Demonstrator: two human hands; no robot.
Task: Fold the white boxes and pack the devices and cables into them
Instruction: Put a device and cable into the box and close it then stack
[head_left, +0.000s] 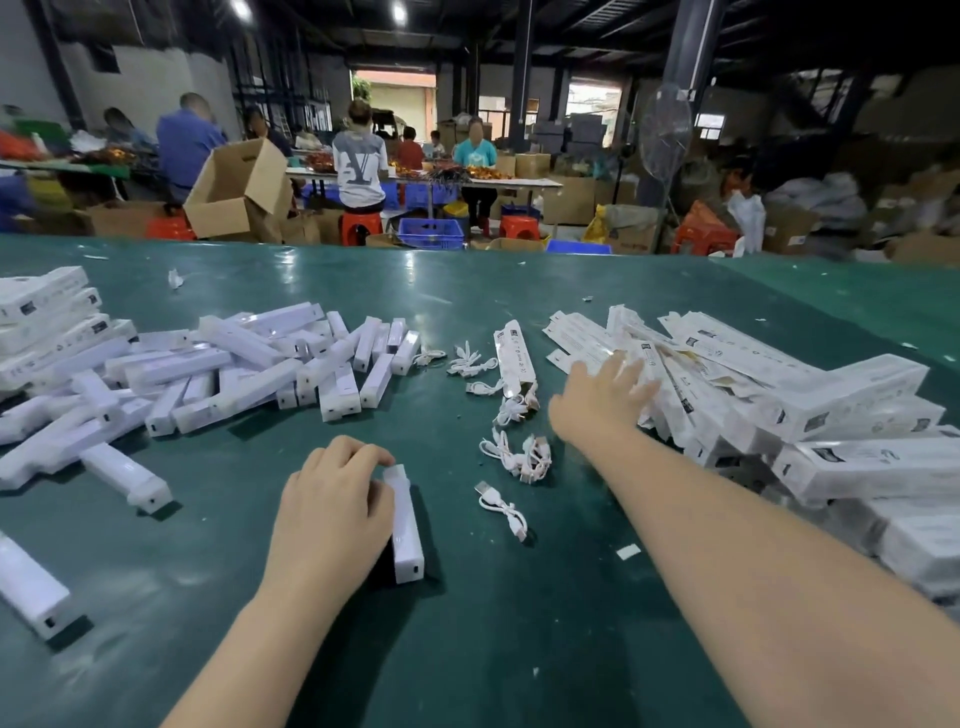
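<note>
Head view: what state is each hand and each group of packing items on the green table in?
left hand: curled around one white device lying on the table
right hand: fingers spread, reaching onto the flat boxes
loose devices: unpacked, heaped at left
cables: coiled, loose mid-table
boxes at far right: assembled, stacked

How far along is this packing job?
Partly done: closed white boxes are stacked at right and far left. In hand: the left hand grips one white device, while the right hand reaches the flat unfolded boxes. Left: a big pile of loose devices and coiled cables.
</note>
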